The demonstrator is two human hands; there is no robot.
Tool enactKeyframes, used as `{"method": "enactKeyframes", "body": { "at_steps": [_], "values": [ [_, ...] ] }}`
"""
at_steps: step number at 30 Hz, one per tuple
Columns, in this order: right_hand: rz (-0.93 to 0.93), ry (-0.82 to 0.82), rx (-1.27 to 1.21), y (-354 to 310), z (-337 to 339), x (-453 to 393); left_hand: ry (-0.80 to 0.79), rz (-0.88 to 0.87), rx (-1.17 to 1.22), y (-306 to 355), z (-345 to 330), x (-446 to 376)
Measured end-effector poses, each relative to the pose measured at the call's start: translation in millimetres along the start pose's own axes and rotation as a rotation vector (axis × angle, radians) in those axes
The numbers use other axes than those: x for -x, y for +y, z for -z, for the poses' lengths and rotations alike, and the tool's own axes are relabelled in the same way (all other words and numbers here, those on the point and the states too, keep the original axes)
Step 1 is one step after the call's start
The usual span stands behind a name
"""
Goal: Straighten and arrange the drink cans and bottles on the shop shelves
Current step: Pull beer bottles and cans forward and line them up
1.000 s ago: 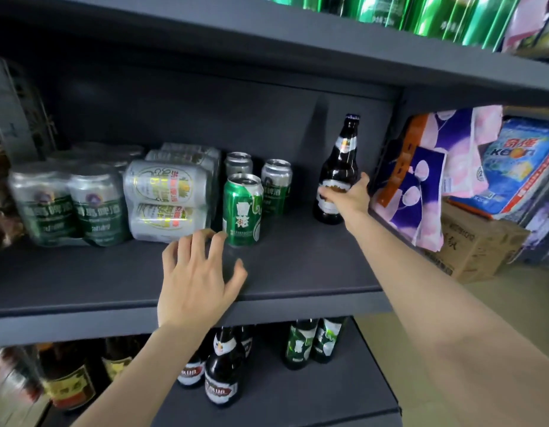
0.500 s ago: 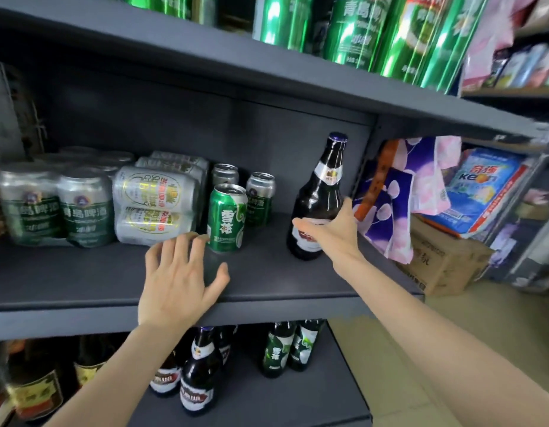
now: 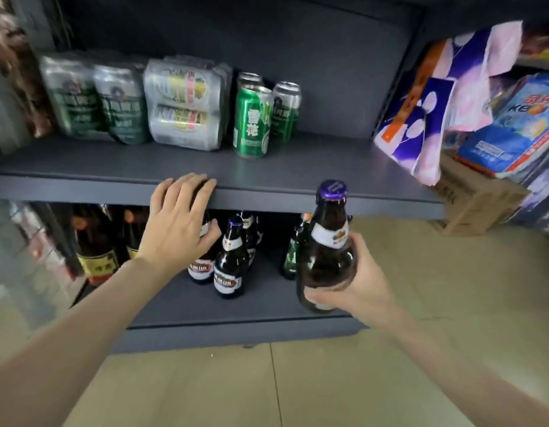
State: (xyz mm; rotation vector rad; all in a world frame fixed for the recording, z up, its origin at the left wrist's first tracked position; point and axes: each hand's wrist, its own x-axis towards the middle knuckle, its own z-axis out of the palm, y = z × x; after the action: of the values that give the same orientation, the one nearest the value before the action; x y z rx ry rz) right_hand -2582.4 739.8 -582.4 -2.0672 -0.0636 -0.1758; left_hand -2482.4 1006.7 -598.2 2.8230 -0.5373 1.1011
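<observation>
My right hand grips a dark brown beer bottle with a purple cap, held upright in the air in front of the lower shelf. My left hand lies spread over the front edge of the middle shelf, fingers straight. On that shelf stand a green can, two silver-topped cans behind it, and shrink-wrapped can packs to the left. Similar brown bottles and a green bottle stand on the lower shelf.
Wrapped packs of green cans fill the shelf's left end. Purple-and-pink packets and a blue pack hang and lie to the right, above a cardboard box. Larger bottles stand at the lower left. Tiled floor lies below.
My right hand has lifted the brown bottle off the middle shelf and brought it down and toward me. My left hand slid back to the shelf's front edge. The view tilted down.
</observation>
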Motion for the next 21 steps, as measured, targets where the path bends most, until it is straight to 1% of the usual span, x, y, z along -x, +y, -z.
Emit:
{"method": "enactKeyframes", "body": {
  "at_steps": [4, 9, 12, 16, 21],
  "values": [
    [-0.164, -0.017, -0.082, 71, -63, -13, 0.009, -0.065, -0.081, -5, -6, 3],
    [-0.294, 0.082, -0.157, 121, -123, -52, 0.079, -0.048, -0.12, -6, -18, 5],
    [-0.295, 0.136, -0.173, 137, -142, -74, 0.121, -0.062, -0.133, -8, -23, 4],
    [-0.284, 0.16, -0.162, 144, -154, -99, 0.145, -0.064, -0.146, -8, -29, 5],
    [-0.276, 0.116, -0.069, 153, -153, -107, 0.167, -0.049, -0.162, -7, -33, 4]
  ]
}}
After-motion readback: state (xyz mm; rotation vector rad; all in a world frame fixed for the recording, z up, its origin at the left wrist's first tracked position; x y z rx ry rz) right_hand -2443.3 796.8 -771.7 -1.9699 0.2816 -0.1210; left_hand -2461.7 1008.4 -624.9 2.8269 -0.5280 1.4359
